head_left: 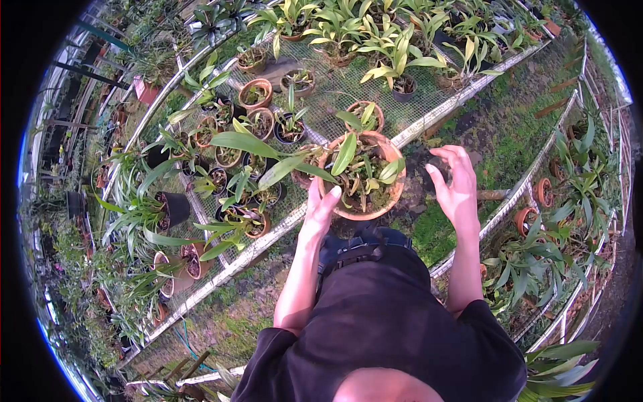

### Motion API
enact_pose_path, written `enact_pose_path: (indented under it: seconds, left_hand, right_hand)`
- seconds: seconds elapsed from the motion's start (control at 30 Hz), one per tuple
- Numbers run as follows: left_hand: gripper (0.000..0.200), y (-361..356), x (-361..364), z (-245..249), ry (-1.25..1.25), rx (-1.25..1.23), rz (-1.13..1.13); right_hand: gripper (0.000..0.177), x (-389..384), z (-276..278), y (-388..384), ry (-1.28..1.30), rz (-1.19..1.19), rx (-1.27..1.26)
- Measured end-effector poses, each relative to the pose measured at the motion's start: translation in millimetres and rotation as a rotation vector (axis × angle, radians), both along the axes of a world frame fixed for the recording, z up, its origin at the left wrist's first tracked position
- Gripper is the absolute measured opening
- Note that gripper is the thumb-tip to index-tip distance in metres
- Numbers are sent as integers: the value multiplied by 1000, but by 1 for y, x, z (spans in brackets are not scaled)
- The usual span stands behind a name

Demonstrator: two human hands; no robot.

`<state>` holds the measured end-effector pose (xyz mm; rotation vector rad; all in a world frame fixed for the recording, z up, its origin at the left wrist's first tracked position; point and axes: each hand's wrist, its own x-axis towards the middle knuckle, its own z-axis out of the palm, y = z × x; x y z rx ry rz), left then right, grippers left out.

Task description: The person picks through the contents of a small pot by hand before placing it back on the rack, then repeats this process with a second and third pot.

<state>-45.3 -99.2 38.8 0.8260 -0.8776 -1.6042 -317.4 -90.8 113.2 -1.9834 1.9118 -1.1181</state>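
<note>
A round terracotta pot [366,213] with a broad-leaved plant stands out in front of my body, near the edge of the mesh bench. My left hand [320,209] grips its left side, the thumb at the rim and the other fingers mostly hidden behind the pot. To the right of the pot, my right hand [457,186] is raised and touches nothing, with its thumb and fingers apart. Long green leaves [244,143] reach from the pot toward the left, over smaller pots.
The mesh bench [335,84] holds several potted plants and has a pale front edge [442,109]. A black pot [175,209] lies tilted at the left. On the right, another bench carries plants and small terracotta pots [526,220]. Mossy ground [509,127] runs between the benches.
</note>
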Motion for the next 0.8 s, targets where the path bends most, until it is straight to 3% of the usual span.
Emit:
enact_pose_path:
  seconds: [0.07, 0.13, 0.3, 0.4, 0.57, 0.8]
  left_hand:
    - [90, -5, 1, 1, -81, -45, -65]
    - [90, -8, 0, 1, -148, -76, -115]
    - [84, -11, -3, 7, -197, -119, -181]
    - [78, -8, 1, 7, -232, -95, -211]
    - [73, -4, 5, 7, -303, -109, -209]
    - [72, -7, 11, 22, -270, -44, -283]
  right_hand:
    - [21, 15, 14, -1, -270, 231, 65]
    - [17, 24, 18, -6, -317, 361, 84]
    - [14, 25, 18, -23, 85, 584, 156]
    - [16, 33, 15, -20, 94, 646, 141]
    - [16, 43, 17, -19, 349, 679, 293]
    - [25, 54, 18, -17, 363, 745, 215]
